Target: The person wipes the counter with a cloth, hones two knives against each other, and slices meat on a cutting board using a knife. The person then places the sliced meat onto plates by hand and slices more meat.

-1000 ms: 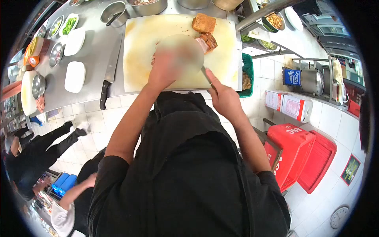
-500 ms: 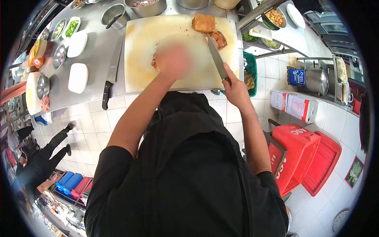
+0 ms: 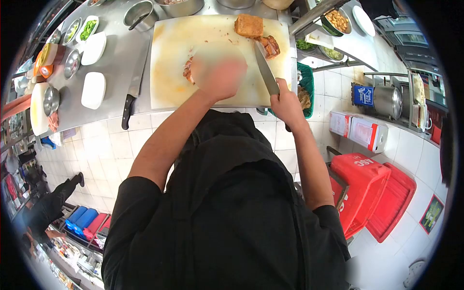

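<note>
My right hand [image 3: 286, 104] is wrapped round the handle of a kitchen knife [image 3: 267, 71]. Its blade slants up and left over the cutting board [image 3: 169, 53], the tip by a piece of browned meat [image 3: 269, 47]. Against that piece sits a square golden-brown block [image 3: 249, 26] at the board's far edge. My left hand [image 3: 223, 79] is over the middle of the board, its fingers hidden by a blurred patch. Beside it, on the left, chopped browned meat [image 3: 188, 71] partly shows; whether the hand touches it I cannot tell.
A second knife [image 3: 133, 92] lies left of the board, near white dishes [image 3: 93, 90] and metal bowls [image 3: 72, 64]. Pots [image 3: 141, 18] line the back. A green basket [image 3: 309, 108] stands below at right, with a red crate [image 3: 357, 188] farther down. Another person [image 3: 53, 208] is at lower left.
The knife and my right hand have shifted slightly, the blade tip still by the browned meat. My left hand has moved a little right. The person at lower left has moved down in view.
</note>
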### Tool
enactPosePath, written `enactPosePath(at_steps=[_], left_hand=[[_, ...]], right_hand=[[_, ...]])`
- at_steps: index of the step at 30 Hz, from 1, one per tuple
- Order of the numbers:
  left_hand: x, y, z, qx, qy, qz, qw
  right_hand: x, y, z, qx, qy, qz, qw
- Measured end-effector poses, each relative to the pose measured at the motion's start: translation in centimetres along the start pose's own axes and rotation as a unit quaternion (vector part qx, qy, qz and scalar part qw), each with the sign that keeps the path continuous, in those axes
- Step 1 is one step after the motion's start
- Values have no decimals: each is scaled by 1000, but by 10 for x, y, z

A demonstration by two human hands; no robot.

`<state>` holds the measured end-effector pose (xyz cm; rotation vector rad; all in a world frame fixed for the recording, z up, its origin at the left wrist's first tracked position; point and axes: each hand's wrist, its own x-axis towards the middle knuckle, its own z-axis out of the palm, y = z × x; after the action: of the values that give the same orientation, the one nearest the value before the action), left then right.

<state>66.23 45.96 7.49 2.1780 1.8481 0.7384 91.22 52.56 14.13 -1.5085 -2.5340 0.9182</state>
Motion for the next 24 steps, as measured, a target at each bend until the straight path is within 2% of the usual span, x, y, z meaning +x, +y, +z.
enactPosePath(at_steps=[1,4,7,10,14,19,24], left_hand=[[-3,1,2,-30,6,53,998],[-18,7,-1,-79,43,59,994],[-32,17,-10,-117,86,-63,987],[-38,11,0,-93,54,-92,990],[-36,-3,8,-92,53,-80,991],[-39,1,0,-130,95,-103,982],[-39,0,4,-123,96,-96,983]], right_hand=[[-9,-10,-10,11,-12,5,1000],[-33,-27,-23,-6,-22,-24,999],[-41,-48,-34,-81,-80,-37,993],[-36,-68,-40,-138,-130,-40,981],[-28,-69,-38,-171,-152,-89,969],[-23,-82,-35,-184,-176,-75,964],[-17,-95,-34,-187,-178,-82,963]])
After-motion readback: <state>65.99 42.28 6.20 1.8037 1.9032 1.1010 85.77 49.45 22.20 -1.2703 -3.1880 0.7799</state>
